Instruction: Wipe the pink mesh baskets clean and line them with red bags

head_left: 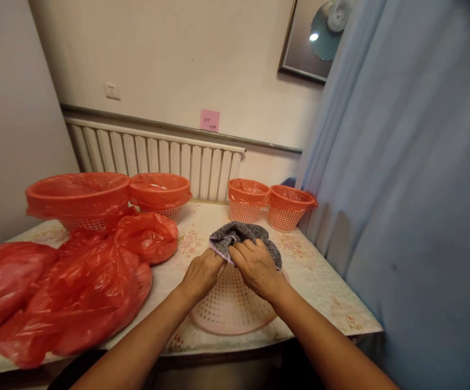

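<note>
A pale pink perforated plastic basket [230, 306] stands upside down near the table's front edge. Over its raised base lies a speckled dark grey cloth [273, 250] with a lilac edging, bunched and partly folded. My left hand [205, 271] closes on the cloth's edge at its left side. With fingers curled into the fabric, my right hand [255, 265] grips it close beside the left. The fingertips of both hands are partly hidden by the cloth.
Red plastic bags [92, 292] cover the left of the flowered tablecloth [320, 276]. Behind stand baskets lined with red bags: a large one [76, 192], a medium one [159, 189] and two smaller ones [249, 208]. A blue curtain [413, 179] borders the right side; a radiator [157, 157] is behind.
</note>
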The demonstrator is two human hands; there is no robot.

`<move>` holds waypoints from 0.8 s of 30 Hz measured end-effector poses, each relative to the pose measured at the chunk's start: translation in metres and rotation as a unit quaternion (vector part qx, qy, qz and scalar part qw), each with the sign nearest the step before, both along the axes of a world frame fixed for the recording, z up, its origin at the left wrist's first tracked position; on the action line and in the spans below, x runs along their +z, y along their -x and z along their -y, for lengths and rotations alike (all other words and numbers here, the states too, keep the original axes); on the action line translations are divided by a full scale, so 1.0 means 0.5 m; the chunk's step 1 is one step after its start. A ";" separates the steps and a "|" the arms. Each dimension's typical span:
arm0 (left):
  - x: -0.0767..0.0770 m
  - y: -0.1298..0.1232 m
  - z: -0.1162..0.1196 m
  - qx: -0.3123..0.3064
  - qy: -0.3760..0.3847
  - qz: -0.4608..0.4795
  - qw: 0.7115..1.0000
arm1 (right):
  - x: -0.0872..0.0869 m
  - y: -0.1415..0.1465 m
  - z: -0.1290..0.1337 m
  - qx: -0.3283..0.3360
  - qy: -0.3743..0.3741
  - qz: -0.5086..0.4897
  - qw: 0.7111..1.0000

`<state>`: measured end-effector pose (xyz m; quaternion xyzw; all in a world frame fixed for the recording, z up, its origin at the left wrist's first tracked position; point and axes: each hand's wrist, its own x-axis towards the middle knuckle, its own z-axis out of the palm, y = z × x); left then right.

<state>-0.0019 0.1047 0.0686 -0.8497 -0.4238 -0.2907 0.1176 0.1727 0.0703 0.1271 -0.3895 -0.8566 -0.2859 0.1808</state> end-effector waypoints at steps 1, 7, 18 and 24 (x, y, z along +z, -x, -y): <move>-0.006 0.008 0.002 0.004 -0.001 0.001 1.000 | -0.006 -0.011 -0.004 0.000 -0.005 0.009 1.000; -0.043 0.044 0.018 0.037 -0.011 0.014 0.999 | -0.110 -0.113 -0.026 -0.094 -0.067 -0.085 0.990; -0.059 0.040 0.037 0.050 -0.031 0.016 0.998 | -0.339 -0.164 -0.023 -0.216 -0.108 -0.444 0.863; -0.069 0.049 0.044 0.057 -0.037 0.029 0.997 | -0.376 -0.152 -0.022 -0.235 -0.039 -0.535 0.810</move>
